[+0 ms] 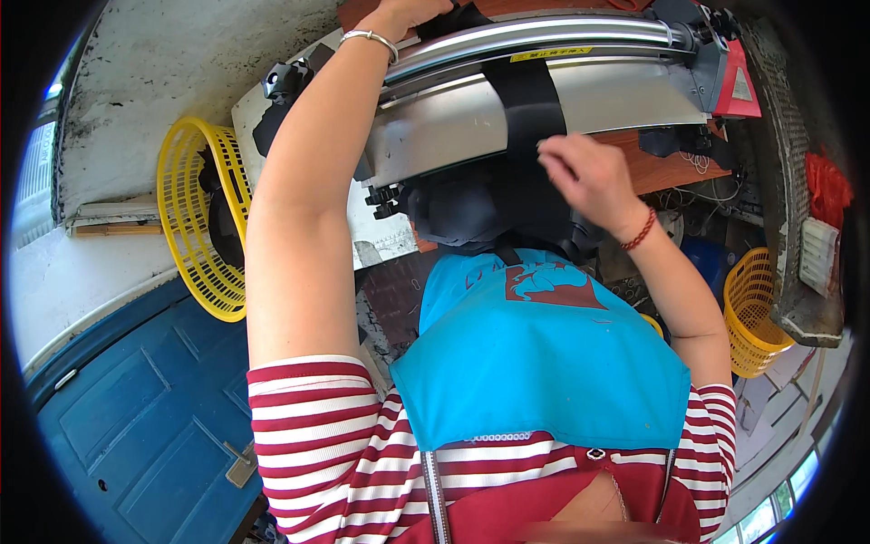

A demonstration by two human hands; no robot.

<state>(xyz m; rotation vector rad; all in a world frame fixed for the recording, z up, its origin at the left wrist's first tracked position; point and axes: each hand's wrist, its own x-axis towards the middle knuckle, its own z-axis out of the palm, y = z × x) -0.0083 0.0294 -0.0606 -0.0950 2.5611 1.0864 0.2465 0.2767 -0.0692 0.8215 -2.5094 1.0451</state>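
Observation:
My left hand (410, 13) reaches over the far side of a machine with a long metal roller (544, 38). Its fingers close on the edge of a black fabric piece (455, 22), partly cut off by the top of the picture. A black fabric strip (530, 100) lies across the machine's sloping silver plate (435, 136) and hangs over its near edge. Beside the strip's lower right, my right hand (591, 179) hovers with its fingers curled loosely together, nothing visible in them. A heap of dark fabric (489, 207) sits below the plate, against my blue apron (544, 363).
To the left stands a yellow plastic basket (181, 218) with dark fabric inside, above a blue panelled door (154, 399). Another yellow basket (750, 317) is at the right, under a worn ledge (811, 317). A red side cover (736, 86) ends the machine.

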